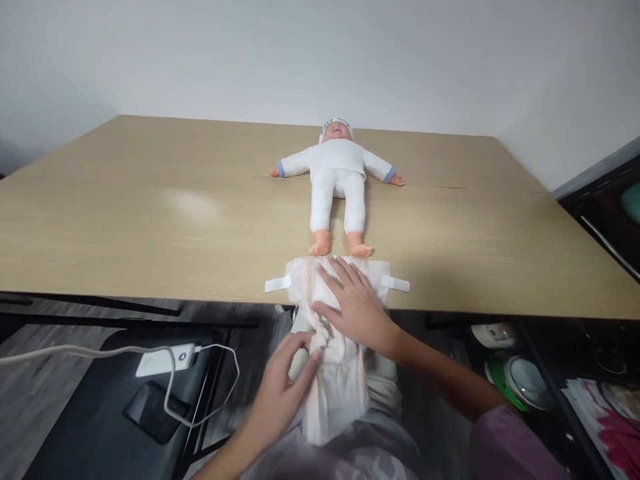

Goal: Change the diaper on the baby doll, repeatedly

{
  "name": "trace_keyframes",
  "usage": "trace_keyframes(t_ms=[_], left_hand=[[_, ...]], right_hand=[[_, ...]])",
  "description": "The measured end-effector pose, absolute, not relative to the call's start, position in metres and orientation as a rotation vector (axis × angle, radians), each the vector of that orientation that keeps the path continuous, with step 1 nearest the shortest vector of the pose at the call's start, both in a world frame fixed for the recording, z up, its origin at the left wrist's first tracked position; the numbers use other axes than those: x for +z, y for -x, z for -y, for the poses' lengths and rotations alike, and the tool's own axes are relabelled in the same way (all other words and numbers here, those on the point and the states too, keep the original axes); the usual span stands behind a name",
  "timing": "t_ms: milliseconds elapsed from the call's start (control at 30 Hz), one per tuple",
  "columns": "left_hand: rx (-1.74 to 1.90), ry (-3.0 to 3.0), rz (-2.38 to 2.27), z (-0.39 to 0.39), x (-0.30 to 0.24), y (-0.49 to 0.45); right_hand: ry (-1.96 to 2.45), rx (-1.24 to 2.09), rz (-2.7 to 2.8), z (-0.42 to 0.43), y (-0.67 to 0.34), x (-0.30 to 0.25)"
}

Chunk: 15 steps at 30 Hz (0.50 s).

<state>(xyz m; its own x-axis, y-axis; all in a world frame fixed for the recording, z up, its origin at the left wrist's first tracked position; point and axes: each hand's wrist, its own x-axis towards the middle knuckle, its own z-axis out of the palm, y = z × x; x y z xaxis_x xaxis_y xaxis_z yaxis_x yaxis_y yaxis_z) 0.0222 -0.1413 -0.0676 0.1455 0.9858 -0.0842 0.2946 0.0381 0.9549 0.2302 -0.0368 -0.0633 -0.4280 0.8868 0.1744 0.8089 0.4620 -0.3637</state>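
An unfolded diaper (333, 393) lies partly on the table's front edge and hangs down over my lap. Its two white tabs stick out to the sides on the tabletop. My right hand (357, 303) rests flat on its upper part, fingers spread. With thumb and fingertips, my left hand (287, 377) pinches the ruffled left edge of the diaper below the table edge. Just beyond the diaper a baby doll (337, 173) in a white outfit and printed cap lies on its back, arms stretched out, feet toward me.
The wooden table (190, 247) reaches back to a pale wall. At lower left, a black chair (75, 413) holds a white power bank (163, 360) with a cable and a dark phone (155, 410). On the right, a dark shelf holds a green-rimmed container (525, 383) and papers.
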Motion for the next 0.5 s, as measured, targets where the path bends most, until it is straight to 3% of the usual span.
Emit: trace_keyframes(t_ms=[200,367,500], left_hand=[[1.059,-2.42,-1.39,0.034,-0.056,0.019],[0.844,-2.709,-1.451,-0.087,-0.036,0.007],[0.43,-2.926,-0.863,-0.151,-0.016,-0.022]], right_hand=[[1.401,0.316,2.404,0.029,-0.236,-0.061],[1.389,0.309,2.402,0.028,-0.236,-0.064],[1.391,0.304,2.39,0.028,-0.236,-0.064]])
